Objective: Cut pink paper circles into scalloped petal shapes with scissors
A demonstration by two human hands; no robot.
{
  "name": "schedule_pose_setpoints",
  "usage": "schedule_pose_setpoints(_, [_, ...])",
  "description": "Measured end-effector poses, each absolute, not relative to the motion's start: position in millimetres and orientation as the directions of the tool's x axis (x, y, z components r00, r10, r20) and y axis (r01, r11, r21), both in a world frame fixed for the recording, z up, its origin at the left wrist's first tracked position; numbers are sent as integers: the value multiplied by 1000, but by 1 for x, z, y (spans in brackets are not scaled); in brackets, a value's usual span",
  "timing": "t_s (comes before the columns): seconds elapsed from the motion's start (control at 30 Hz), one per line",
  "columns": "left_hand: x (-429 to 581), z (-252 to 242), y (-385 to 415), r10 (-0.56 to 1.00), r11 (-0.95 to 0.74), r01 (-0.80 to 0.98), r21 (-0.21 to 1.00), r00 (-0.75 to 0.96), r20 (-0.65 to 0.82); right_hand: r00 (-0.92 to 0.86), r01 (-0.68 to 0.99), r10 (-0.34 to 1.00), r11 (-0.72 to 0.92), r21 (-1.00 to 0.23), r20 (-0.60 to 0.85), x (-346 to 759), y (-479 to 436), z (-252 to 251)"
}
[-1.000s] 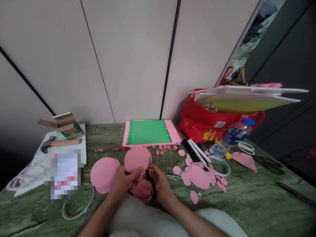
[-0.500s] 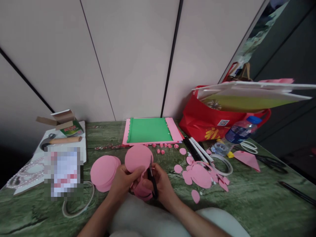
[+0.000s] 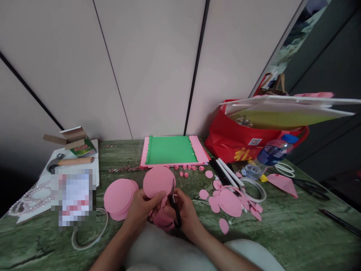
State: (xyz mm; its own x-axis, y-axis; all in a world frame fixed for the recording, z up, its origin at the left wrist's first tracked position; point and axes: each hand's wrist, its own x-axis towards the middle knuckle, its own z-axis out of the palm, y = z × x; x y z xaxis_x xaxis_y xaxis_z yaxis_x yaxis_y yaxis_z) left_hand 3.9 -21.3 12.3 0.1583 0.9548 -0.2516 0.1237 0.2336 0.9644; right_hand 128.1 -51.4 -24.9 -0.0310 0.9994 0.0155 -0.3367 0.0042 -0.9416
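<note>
Between thumb and fingers, my left hand (image 3: pixel 143 207) pinches a round pink paper disc (image 3: pixel 158 181) held up over the table. My right hand (image 3: pixel 183 210) is closed on black-handled scissors (image 3: pixel 176 212), their blades upright against the disc's right edge. Whether the blades are parted I cannot make out. Below my hands more pink paper (image 3: pixel 162 220) shows, partly covered by my fingers. Just left of my left hand lies a stack of pink paper circles (image 3: pixel 118 197). To the right of my right hand, pink paper ovals and scraps (image 3: pixel 229 202) are scattered.
Green card (image 3: pixel 172 149) on pink sheets lies at the back, with small pink rolls (image 3: pixel 184 174) before it. At right stand a red bag (image 3: pixel 225 131) and a tilted water bottle (image 3: pixel 267 158), near tape (image 3: pixel 255 190). A hammer (image 3: pixel 75 161) and another tape roll (image 3: pixel 90 244) lie left.
The whole view has shifted very slightly. Both hands, the disc and the scissors keep nearly the same pose.
</note>
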Motion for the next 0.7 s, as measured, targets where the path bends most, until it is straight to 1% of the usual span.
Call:
schedule_pose_setpoints(0.23, [1, 10, -20, 951, 242, 108, 964, 172, -258, -39, -352, 999, 3, -936, 17, 128, -52, -27])
schedule_pose_setpoints(0.37, [1, 9, -19, 956, 217, 111, 970, 175, -234, -34, -372, 999, -39, -927, -29, 126, -52, -30])
schedule_pose_setpoints(0.5, [1, 10, -20, 959, 216, 111, 970, 161, -232, -39, -352, 997, -72, -933, -62, 125, -51, -31])
schedule_pose_setpoints(0.7, [4, 16, -21, 964, 215, 37, 976, 148, -219, -60, -325, 996, -75, -943, -58, 128, -52, -30])
